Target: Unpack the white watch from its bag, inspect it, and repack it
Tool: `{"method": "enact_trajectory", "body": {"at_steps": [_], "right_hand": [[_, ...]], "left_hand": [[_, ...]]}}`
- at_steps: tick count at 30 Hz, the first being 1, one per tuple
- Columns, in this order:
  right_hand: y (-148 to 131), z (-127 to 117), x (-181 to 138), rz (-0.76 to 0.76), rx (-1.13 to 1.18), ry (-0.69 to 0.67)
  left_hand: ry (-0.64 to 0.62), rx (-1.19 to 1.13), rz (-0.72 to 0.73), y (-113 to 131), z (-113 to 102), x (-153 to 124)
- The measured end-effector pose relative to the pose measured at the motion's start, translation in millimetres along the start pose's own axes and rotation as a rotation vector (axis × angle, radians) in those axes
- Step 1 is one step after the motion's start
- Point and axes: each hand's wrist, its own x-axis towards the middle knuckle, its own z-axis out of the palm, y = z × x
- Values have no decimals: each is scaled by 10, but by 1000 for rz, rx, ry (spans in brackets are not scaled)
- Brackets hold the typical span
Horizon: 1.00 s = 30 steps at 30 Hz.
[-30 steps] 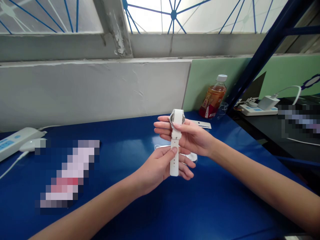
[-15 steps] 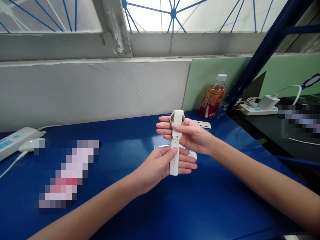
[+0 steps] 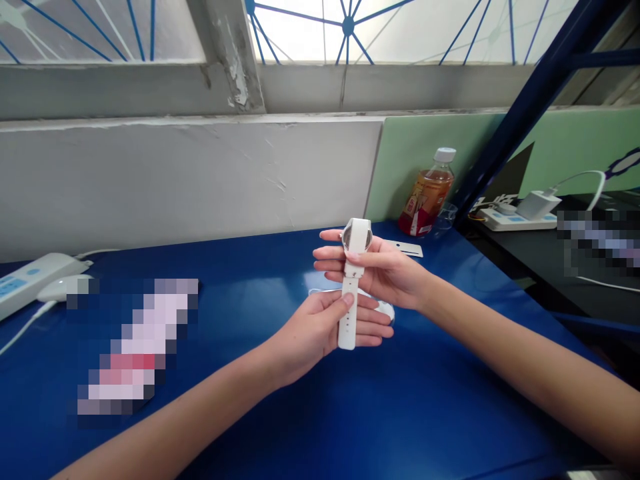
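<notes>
Above the blue table (image 3: 240,427), both hands hold a wristwatch (image 3: 358,235) with a white strap and a silver-rimmed case. My left hand (image 3: 325,320) pinches the hole-punched end of the strap under its thumb, the other fingers stretched out behind it. Higher up, my right hand (image 3: 385,263) has its thumb pressed on the strap near the buckle, with its fingers behind the case. The strap covers part of the watch case. Partly hidden behind the hands, a white rounded object (image 3: 385,311) lies on the table; I cannot make out its kind.
A drink bottle (image 3: 428,197) with a white cap stands at the back right, beside a flat white card (image 3: 407,249). At the left are a white power strip (image 3: 37,277) and a blurred-out flat object (image 3: 143,347). Another power strip (image 3: 520,219) lies on the dark table at the right.
The watch case has tilted slightly to the right in my right hand. Both hands keep their hold and stay in nearly the same place.
</notes>
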Motion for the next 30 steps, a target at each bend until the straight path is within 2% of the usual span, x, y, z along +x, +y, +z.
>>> {"method": "enact_trajectory", "body": {"at_steps": [11, 19, 22, 26, 30], "right_hand": [[-3, 15, 11, 5, 91, 0], [-57, 42, 20, 98, 289, 83], [-79, 23, 52, 50, 327, 214], [-140, -74, 114, -140, 362, 406], [-122, -123, 133, -206, 303, 393]], "left_hand": [[4, -24, -5, -7, -8, 5], [54, -47, -23, 2, -5, 17], [79, -96, -16, 22, -30, 22], [89, -212, 33, 49, -65, 26], [119, -193, 135, 55, -70, 27]]}}
